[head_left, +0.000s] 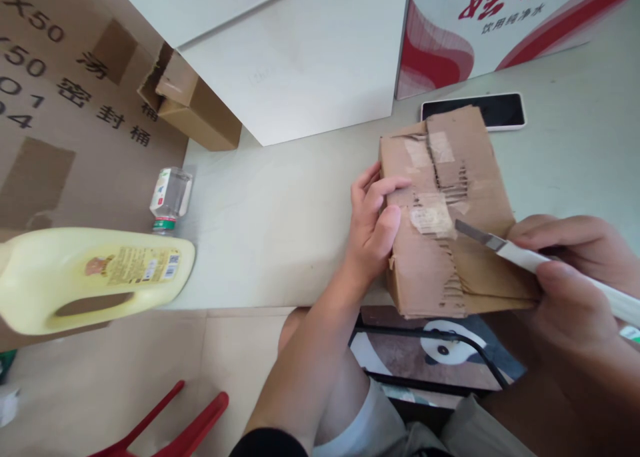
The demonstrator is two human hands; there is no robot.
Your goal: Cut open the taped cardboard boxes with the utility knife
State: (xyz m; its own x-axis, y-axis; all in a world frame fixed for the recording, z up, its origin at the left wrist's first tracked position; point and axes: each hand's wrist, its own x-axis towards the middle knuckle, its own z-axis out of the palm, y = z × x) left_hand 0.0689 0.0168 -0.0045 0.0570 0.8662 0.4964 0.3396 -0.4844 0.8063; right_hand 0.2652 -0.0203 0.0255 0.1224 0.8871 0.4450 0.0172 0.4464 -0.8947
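Observation:
A worn brown cardboard box with torn tape lies at the near edge of the pale table. My left hand grips the box's left side, thumb on top. My right hand holds a white utility knife, its blade tip resting on the taped seam at the middle of the box top.
A black phone lies behind the box. A yellow jug lies on its side at the left, a small clear bottle beside it. Big cardboard cartons, a white panel and a red-and-white carton stand behind.

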